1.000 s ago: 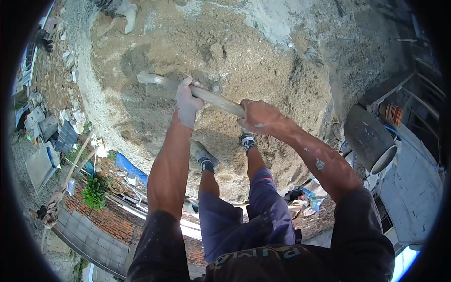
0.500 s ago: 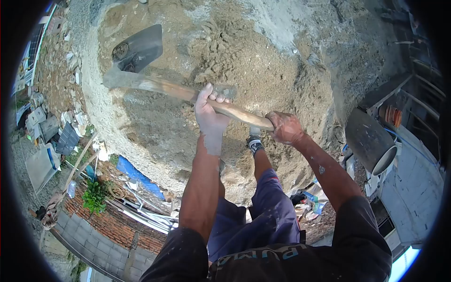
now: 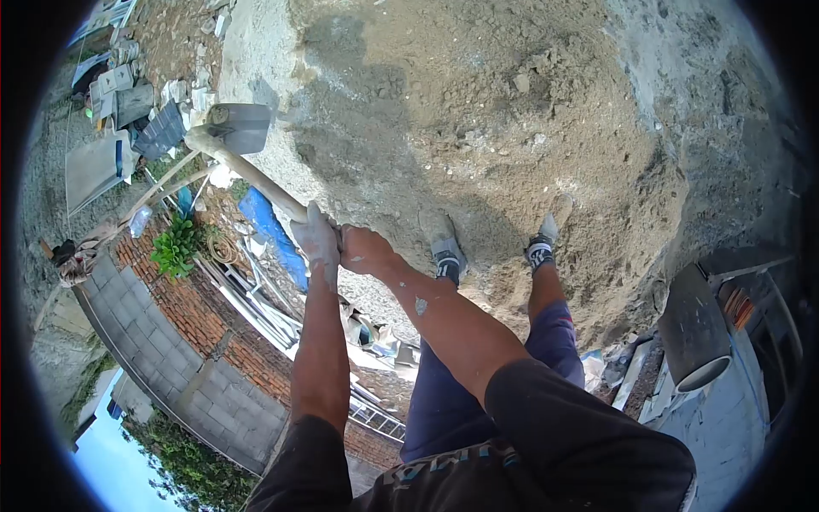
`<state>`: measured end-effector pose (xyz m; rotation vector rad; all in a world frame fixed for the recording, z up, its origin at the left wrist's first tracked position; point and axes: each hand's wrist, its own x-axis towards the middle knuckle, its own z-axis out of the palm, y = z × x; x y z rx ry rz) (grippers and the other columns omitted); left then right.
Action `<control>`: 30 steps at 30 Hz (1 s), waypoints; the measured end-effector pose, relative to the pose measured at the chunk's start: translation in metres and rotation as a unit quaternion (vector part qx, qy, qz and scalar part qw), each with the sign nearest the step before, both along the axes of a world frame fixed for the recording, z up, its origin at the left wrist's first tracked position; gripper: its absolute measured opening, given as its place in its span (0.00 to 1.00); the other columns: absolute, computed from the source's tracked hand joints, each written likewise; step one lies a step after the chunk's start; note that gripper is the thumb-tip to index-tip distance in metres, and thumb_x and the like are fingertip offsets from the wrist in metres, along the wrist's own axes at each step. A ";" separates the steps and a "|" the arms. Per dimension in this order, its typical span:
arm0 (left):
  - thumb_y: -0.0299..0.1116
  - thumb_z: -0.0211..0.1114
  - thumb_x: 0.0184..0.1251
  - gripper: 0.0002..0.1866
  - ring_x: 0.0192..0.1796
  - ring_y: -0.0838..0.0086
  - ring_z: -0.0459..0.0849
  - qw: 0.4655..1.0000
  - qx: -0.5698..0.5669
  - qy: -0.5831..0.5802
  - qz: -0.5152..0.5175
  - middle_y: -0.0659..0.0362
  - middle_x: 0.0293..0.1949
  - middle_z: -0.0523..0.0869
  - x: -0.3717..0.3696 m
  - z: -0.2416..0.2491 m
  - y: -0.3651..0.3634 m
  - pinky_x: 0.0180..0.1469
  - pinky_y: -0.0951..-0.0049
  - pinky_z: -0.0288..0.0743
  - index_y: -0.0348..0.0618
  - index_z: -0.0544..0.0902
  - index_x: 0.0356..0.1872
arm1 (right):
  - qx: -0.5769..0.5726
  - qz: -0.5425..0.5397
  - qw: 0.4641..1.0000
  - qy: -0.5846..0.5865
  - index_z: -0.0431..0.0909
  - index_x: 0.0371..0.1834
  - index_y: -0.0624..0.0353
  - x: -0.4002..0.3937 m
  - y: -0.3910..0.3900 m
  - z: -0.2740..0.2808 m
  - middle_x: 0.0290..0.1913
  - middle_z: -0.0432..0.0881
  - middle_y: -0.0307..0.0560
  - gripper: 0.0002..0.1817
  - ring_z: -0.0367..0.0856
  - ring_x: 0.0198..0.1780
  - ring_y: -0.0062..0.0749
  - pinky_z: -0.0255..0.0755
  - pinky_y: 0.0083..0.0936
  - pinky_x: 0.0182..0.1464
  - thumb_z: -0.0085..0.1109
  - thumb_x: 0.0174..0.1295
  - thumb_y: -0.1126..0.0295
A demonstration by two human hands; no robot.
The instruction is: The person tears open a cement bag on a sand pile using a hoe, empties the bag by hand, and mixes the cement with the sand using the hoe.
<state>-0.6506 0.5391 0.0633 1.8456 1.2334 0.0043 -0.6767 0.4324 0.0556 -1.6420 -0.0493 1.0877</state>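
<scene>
Handle point(image 3: 269, 186), wooden, pale and dusty, part of a long hoe, held in two bare hands. Left hand point(image 3: 316, 240): coated in grey dust, fingers wrapped around the shaft, nearer the blade. Right hand point(image 3: 365, 250): curled in a fist just beside it, toward the butt; its fingertips and the butt itself are hidden, so how tightly they press cannot be told. Shaft: slants away to the person's left, ending at a thick head joint, with a broad, dark metal blade point(image 3: 245, 128) set across it. Handling, as judged: stiff, sturdy, weighted strongly toward the blade, perhaps a little slippery from dust; best taken with one hand at the butt and the other farther up the shaft, since hands this close together give less leverage. Beyond the hands: blue sheet point(image 3: 271, 232), lying beside the shaft in view; leafy plant point(image 3: 175, 245), farther left; brick edging point(image 3: 183, 305), behind it. Ahead: coarse, sandy mixture point(image 3: 512, 111), lumpy, with two shoes point(image 3: 443, 236) point(image 3: 548, 229) planted at its near side. Far right: dark cylindrical container point(image 3: 693, 328), tilted, rim toward the person.
</scene>
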 end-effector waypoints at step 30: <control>0.39 0.59 0.68 0.18 0.19 0.78 0.66 0.775 -0.608 0.108 0.135 0.69 0.14 0.63 0.030 -0.034 -0.543 0.30 0.71 0.70 0.53 0.64 0.19 | -0.375 0.098 0.922 0.022 0.74 0.50 0.56 -0.064 -0.647 0.136 0.38 0.84 0.55 0.18 0.85 0.43 0.48 0.77 0.45 0.47 0.59 0.59 0.61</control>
